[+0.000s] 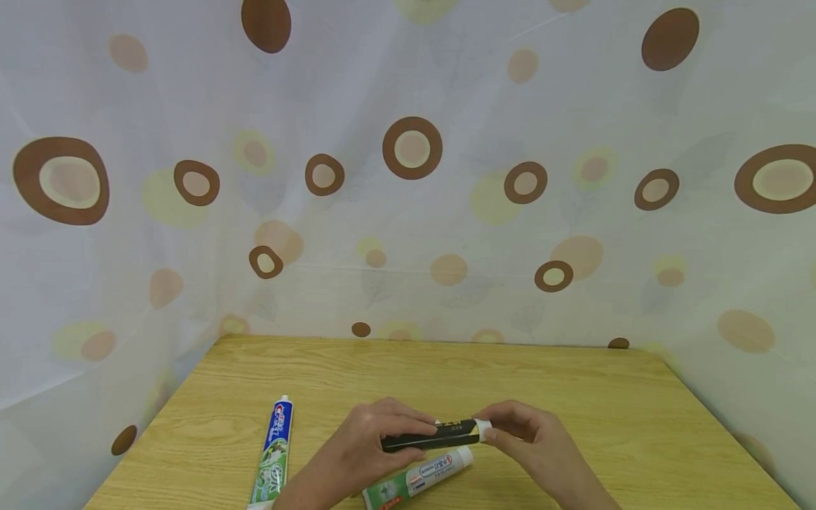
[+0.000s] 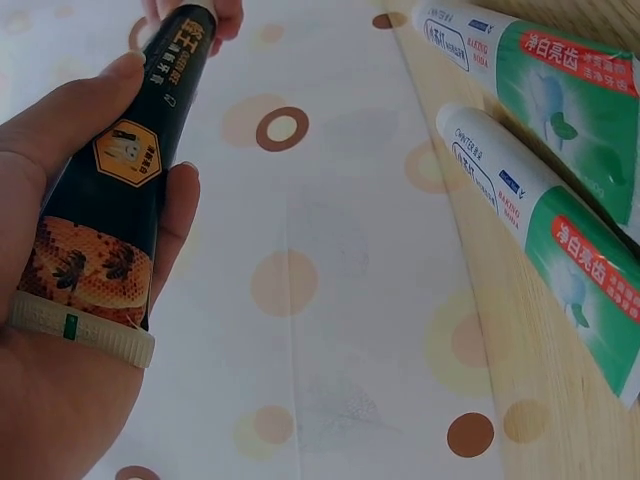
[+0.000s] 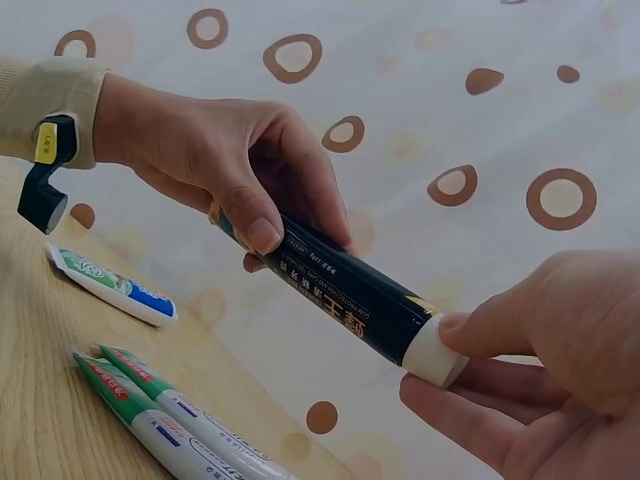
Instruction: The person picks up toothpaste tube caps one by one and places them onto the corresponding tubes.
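My left hand (image 1: 360, 453) grips a black toothpaste tube (image 1: 443, 435) around its body, holding it raised over the table. In the left wrist view, the tube's crimped end (image 2: 90, 330) lies near the palm, below a honeycomb picture with bees. Thumb and fingers of my right hand (image 1: 542, 450) pinch the white cap (image 3: 433, 352) at the tube's other end. The cap sits on the tube. Beneath the hands, two green-and-white toothpaste tubes (image 2: 545, 235) lie side by side on the table; the head view shows mainly one of them.
A blue-and-green toothpaste tube (image 1: 274, 450) lies on the left of the wooden table (image 1: 542, 379), its narrow end pointing away from me. A whitish curtain (image 1: 459, 212) with brown and yellow spots stands behind the table and along both sides.
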`<state>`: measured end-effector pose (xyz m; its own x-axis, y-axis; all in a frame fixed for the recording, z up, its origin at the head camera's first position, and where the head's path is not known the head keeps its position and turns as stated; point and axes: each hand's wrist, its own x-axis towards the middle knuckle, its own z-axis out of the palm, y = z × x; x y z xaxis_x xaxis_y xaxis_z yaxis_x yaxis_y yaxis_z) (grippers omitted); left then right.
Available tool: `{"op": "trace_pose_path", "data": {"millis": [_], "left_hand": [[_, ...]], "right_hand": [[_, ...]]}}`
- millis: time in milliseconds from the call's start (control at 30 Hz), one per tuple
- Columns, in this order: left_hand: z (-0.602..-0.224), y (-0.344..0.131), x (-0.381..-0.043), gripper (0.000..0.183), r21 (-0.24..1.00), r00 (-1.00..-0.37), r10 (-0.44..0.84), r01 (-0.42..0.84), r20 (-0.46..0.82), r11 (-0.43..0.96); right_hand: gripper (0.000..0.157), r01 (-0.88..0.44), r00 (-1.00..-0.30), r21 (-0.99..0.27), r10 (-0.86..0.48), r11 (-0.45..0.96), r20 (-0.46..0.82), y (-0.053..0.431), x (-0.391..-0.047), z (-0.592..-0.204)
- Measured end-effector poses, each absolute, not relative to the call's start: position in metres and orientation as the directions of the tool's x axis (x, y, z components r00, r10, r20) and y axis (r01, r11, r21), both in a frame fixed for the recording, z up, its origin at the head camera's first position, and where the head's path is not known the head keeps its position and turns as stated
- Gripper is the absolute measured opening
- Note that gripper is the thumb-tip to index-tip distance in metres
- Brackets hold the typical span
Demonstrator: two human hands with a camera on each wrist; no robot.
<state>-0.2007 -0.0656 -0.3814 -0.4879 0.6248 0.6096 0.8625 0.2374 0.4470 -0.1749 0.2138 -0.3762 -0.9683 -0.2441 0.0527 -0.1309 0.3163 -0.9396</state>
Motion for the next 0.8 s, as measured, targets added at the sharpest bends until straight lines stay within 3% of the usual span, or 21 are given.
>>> {"op": "trace_pose_path", "data": {"millis": [267, 800], "left_hand": [[-0.3822, -0.0642, -0.2003, 0.031, 0.334, -0.395, 0.631, 0.916, 0.668, 0.221], [-0.3824, -0.0625, -0.1993, 0.025, 0.436, -0.493, 0.612, 0.863, 0.618, 0.255]], "right_hand": [[0.034, -0.134, -0.968, -0.946, -0.242, 0.294, 0.062, 0.2147, -0.1773, -0.3792], [0.035, -0.123, -0.966, -0.946, -0.253, 0.299, 0.046, 0.2159, -0.1784, -0.3772]]}}
